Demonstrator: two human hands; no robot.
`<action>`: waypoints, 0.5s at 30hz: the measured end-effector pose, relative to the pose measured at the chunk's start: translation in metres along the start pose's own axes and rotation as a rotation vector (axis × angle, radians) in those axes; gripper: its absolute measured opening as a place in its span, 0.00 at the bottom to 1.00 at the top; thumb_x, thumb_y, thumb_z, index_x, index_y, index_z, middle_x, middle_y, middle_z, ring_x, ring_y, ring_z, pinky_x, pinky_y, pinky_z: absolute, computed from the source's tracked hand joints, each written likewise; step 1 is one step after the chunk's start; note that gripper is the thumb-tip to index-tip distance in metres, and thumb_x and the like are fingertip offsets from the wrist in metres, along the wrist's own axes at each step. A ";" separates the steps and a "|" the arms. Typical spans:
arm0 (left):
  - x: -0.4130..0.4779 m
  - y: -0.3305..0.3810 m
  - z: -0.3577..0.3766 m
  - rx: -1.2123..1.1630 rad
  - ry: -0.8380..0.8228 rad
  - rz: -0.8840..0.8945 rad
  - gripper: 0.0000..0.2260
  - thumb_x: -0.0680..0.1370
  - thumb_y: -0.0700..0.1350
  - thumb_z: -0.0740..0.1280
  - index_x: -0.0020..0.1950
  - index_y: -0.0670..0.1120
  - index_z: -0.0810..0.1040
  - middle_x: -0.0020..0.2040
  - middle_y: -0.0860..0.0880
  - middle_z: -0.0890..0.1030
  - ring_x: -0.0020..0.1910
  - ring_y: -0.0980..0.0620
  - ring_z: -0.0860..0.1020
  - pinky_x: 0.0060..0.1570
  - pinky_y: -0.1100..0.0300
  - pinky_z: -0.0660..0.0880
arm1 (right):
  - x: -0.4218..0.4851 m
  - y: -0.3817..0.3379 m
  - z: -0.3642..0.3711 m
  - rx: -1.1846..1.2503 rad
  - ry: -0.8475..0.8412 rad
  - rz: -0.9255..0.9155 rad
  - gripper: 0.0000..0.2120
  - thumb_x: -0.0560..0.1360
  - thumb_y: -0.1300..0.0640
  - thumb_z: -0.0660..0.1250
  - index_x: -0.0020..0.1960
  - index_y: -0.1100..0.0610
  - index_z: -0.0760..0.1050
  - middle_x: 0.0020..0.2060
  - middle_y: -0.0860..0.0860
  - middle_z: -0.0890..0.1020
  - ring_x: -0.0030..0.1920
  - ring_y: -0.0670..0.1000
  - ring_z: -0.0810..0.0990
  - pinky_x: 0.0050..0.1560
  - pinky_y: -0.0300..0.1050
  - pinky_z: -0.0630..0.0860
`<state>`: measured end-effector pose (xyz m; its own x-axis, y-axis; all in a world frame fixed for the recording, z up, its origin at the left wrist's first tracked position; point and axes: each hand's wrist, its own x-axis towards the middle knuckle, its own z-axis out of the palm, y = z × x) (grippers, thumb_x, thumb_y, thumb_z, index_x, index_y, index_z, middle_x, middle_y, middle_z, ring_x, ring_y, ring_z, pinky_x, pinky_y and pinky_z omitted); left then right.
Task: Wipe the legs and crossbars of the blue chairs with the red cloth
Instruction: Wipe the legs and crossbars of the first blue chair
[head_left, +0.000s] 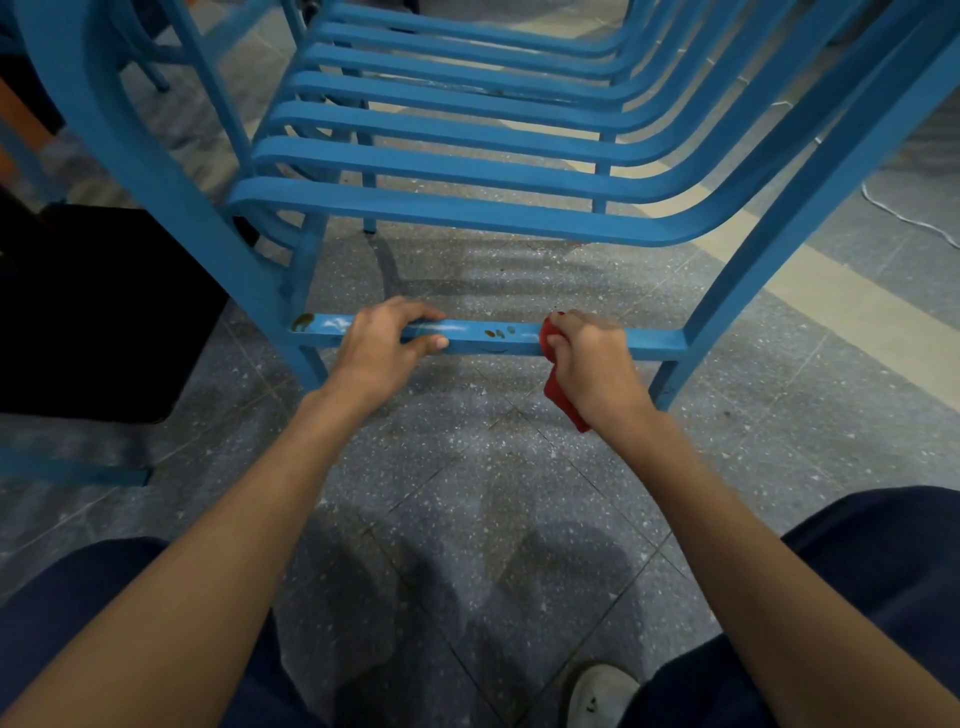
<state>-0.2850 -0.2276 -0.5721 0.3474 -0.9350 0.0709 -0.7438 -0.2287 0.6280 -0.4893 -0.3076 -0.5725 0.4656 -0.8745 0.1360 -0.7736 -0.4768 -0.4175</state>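
My right hand (589, 358) clenches the red cloth (563, 397) on the near crossbar (649, 341); my left hand (384, 340) curls round the same bar. It runs left to right, and brown spots (496, 333) sit just left of the cloth, so I'd wipe leftward.

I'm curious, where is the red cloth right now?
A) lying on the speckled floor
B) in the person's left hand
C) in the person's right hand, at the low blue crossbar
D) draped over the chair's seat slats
C: the right hand grips the crumpled red cloth against the blue metal crossbar, while the left hand holds the same bar with no cloth.
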 end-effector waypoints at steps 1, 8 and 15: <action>0.000 0.000 0.000 0.001 0.003 0.000 0.14 0.75 0.47 0.71 0.61 0.49 0.79 0.49 0.56 0.74 0.51 0.54 0.72 0.55 0.57 0.68 | -0.004 0.004 -0.003 0.024 0.002 -0.030 0.13 0.79 0.64 0.61 0.60 0.65 0.76 0.55 0.59 0.80 0.56 0.59 0.76 0.65 0.48 0.68; 0.001 -0.001 0.000 0.014 -0.023 -0.021 0.14 0.75 0.48 0.70 0.60 0.51 0.79 0.50 0.57 0.75 0.56 0.51 0.74 0.59 0.52 0.70 | -0.005 0.025 -0.029 0.079 0.014 0.127 0.12 0.79 0.63 0.60 0.59 0.62 0.78 0.53 0.59 0.82 0.48 0.55 0.79 0.51 0.32 0.65; 0.001 -0.003 0.001 -0.002 -0.019 -0.014 0.13 0.75 0.48 0.71 0.59 0.51 0.79 0.49 0.57 0.75 0.55 0.50 0.74 0.59 0.48 0.71 | 0.012 -0.011 -0.002 -0.002 0.010 0.167 0.10 0.78 0.64 0.57 0.48 0.63 0.77 0.38 0.56 0.78 0.46 0.59 0.77 0.45 0.48 0.72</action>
<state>-0.2830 -0.2286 -0.5749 0.3470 -0.9367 0.0469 -0.7378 -0.2417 0.6303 -0.4760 -0.3130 -0.5648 0.3264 -0.9423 0.0739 -0.8404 -0.3251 -0.4336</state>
